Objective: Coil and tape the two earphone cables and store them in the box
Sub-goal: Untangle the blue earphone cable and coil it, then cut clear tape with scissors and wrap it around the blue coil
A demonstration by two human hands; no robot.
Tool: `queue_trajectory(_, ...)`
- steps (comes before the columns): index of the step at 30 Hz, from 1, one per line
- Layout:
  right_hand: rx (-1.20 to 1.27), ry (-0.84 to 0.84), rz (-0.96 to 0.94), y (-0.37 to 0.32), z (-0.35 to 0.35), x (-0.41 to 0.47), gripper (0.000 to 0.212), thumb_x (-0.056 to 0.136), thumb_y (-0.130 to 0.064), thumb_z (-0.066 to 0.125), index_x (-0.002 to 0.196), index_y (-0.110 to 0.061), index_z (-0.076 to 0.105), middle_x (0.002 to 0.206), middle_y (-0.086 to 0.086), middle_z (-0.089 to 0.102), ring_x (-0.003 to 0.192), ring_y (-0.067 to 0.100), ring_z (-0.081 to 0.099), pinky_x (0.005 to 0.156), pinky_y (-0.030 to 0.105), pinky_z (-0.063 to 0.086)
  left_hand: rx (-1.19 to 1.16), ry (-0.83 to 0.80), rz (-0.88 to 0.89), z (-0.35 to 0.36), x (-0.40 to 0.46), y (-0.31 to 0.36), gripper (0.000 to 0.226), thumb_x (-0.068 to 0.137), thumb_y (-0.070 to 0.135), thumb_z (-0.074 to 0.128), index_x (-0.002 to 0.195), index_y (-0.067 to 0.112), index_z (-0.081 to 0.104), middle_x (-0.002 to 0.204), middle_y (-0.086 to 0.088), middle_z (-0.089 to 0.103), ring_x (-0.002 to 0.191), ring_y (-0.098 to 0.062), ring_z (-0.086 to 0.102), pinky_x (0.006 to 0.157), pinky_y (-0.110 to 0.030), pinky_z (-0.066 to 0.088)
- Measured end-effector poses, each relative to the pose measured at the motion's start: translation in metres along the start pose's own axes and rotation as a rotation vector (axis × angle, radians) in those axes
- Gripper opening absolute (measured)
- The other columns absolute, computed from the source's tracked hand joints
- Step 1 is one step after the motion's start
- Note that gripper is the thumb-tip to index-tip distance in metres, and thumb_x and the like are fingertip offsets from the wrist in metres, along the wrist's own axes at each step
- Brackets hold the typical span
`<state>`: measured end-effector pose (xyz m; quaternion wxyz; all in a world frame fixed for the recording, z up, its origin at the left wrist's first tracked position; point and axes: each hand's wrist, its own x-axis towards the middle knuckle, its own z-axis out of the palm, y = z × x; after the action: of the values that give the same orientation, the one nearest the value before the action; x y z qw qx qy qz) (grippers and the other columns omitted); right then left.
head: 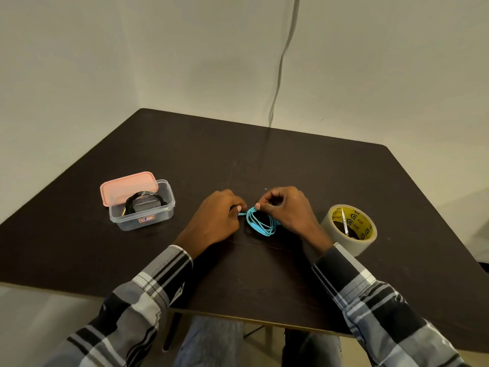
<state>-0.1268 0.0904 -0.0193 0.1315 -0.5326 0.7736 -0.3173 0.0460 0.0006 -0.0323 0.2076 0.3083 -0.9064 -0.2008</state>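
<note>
A coiled blue earphone cable (260, 224) lies at the middle of the dark table. My right hand (288, 211) pinches the top of the coil between thumb and fingers. My left hand (218, 217) pinches the blue cable's loose end just left of the coil. A coiled black earphone cable (144, 201) sits inside the clear plastic box (158, 214) on the left. The box's pink lid (127, 186) leans on its back rim. A roll of clear tape (349, 229) stands on the table right of my right hand.
The dark table (291, 160) reaches back to a pale wall. A grey cord (280, 64) hangs down the wall to the table's far edge. My knees show below the near edge.
</note>
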Motion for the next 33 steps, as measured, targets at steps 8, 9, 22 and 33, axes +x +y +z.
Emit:
queue_trajectory(8, 0.125, 0.060, -0.005, -0.007, -0.011, -0.001, 0.009, 0.087, -0.030, 0.075, 0.087, -0.021, 0.076, 0.085, -0.009, 0.074, 0.080, 0.005, 0.069, 0.077, 0.033, 0.060, -0.105, 0.028, -0.071, -0.005, 0.007, 0.004, 0.021, 0.094, 0.016, 0.056, 0.109, 0.020, 0.071, 0.106, 0.004, 0.067, 0.093, -0.012, 0.061, 0.084, -0.029, 0.049)
queue_trajectory(9, 0.150, 0.076, -0.002, -0.009, -0.016, -0.001, 0.008, 0.087, -0.028, 0.074, 0.087, -0.020, 0.076, 0.085, -0.008, 0.073, 0.079, 0.007, 0.069, 0.077, 0.033, 0.060, -0.121, 0.039, -0.081, -0.007, 0.010, 0.003, 0.021, 0.094, 0.016, 0.057, 0.109, 0.020, 0.071, 0.106, 0.004, 0.067, 0.092, -0.011, 0.061, 0.083, -0.027, 0.049)
queue_trajectory(22, -0.088, 0.167, 0.255, 0.028, -0.134, -0.052, 0.018, 0.083, -0.033, 0.077, 0.081, -0.015, 0.075, 0.079, -0.001, 0.073, 0.066, 0.007, 0.064, 0.059, 0.022, 0.046, -0.271, 0.072, 0.026, -0.008, 0.037, 0.043, 0.014, 0.092, 0.023, 0.063, 0.102, 0.024, 0.073, 0.100, 0.009, 0.072, 0.091, -0.004, 0.065, 0.083, -0.028, 0.055)
queue_trajectory(33, -0.346, 0.015, 0.386, 0.052, -0.119, -0.061, 0.027, 0.082, -0.047, 0.076, 0.100, -0.027, 0.078, 0.102, -0.005, 0.071, 0.087, 0.013, 0.062, 0.064, 0.029, 0.048, -0.326, -0.036, 0.106, 0.012, 0.045, 0.091, 0.013, 0.090, 0.025, 0.067, 0.100, 0.021, 0.074, 0.094, 0.008, 0.072, 0.088, -0.003, 0.066, 0.079, -0.022, 0.054)
